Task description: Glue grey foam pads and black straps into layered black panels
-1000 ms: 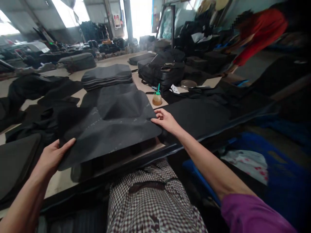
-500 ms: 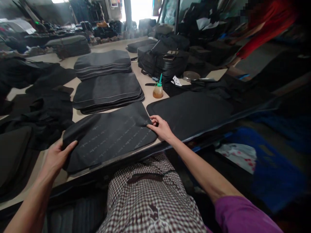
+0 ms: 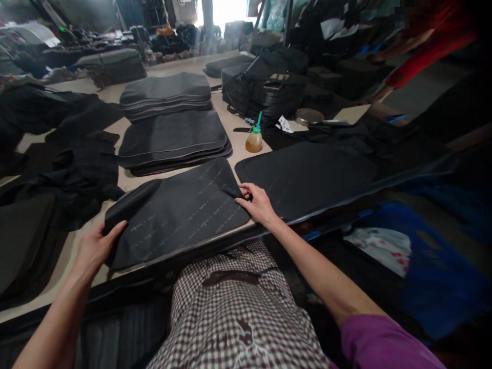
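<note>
A black fabric panel (image 3: 180, 215) with rounded corners and rows of pale printed marks lies at the table's front edge. My left hand (image 3: 94, 246) grips its left end, thumb on top and fingers hidden beneath. At the right end my right hand (image 3: 257, 202) pinches the panel's edge between thumb and fingers. Just beyond the panel sits a stack of dark panels (image 3: 175, 136), with a second stack of grey-black panels (image 3: 167, 92) behind it. A plain black panel (image 3: 307, 169) lies to the right of my right hand.
A small bottle (image 3: 253, 141) with a green spout stands past my right hand. Crumpled black cloth (image 3: 77, 174) and dark panels (image 3: 23, 241) lie on the left. A black bag (image 3: 265, 92) and a round tin (image 3: 309, 117) are farther back. A person's red sleeve (image 3: 430, 51) shows at right.
The view has shifted slightly, so most things appear a little right and higher. Both hands keep their hold on the panel.
</note>
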`<act>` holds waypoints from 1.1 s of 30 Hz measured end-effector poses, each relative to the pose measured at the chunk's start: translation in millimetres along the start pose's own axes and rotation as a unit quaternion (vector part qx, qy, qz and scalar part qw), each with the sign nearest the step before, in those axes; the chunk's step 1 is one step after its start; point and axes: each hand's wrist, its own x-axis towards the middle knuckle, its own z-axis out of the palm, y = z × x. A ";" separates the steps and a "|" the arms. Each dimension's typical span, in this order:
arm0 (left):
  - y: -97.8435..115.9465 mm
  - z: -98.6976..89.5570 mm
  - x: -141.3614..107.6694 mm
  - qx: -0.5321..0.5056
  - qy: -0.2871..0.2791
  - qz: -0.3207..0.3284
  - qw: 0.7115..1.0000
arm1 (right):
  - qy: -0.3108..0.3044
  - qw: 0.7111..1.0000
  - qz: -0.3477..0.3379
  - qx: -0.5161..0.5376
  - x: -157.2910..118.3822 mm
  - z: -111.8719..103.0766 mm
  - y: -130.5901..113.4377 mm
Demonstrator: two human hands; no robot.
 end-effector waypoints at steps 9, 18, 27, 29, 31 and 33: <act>6.3 -2.0 -15.1 -0.003 0.009 0.068 0.998 | -0.016 0.998 -0.019 -0.061 -3.3 6.3 6.3; -18.0 -5.3 -9.5 -0.068 0.026 0.139 0.988 | 0.016 0.995 -0.070 -0.075 0.1 16.9 28.1; -22.3 0.6 -17.4 -0.035 0.048 0.153 0.986 | 0.010 0.996 -0.043 -0.084 -0.9 16.9 30.7; -22.7 1.0 -18.1 -0.033 0.049 0.155 0.986 | 0.011 0.995 -0.040 -0.086 -1.2 16.9 30.4; -23.0 1.3 -18.2 -0.028 0.052 0.157 0.986 | 0.010 0.995 -0.041 -0.087 -1.9 16.8 30.1; -23.4 1.5 -17.9 -0.023 0.055 0.157 0.986 | 0.007 0.994 -0.044 -0.096 -2.5 16.7 30.6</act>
